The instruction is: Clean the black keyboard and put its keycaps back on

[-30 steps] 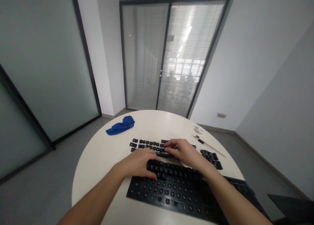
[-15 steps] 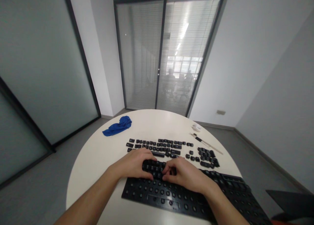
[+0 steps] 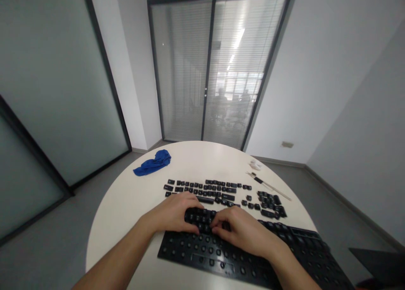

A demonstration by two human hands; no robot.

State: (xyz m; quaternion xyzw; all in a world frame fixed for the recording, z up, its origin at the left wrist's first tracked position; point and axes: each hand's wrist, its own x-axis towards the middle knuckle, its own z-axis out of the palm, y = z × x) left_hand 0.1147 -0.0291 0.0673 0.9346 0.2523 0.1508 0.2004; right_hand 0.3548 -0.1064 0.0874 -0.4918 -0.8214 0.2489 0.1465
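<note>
A black keyboard (image 3: 202, 250) lies along the near side of the round table, its front rows showing bare key posts and its back rows bearing keycaps. My left hand (image 3: 177, 212) rests at its back left part, thumb apart from the fingers around a group of keycaps; nothing is held. My right hand (image 3: 236, 226) is beside it, thumb and index finger pinched low over the keyboard; what lies between the fingertips is too small to make out. Behind the hands, loose black keycaps (image 3: 205, 187) lie in rows, and another group (image 3: 270, 201) sits to the right.
A crumpled blue cloth (image 3: 154, 162) lies at the back left of the table (image 3: 110, 222). At the right edge are a thin stick-like tool (image 3: 268, 185) and a small white item (image 3: 255, 165). A dark flat object (image 3: 379, 262) is at the lower right.
The view has shifted slightly. My right hand's fingertips remain low over the keyboard in nearly the same pinch, and my left hand has hardly moved.
</note>
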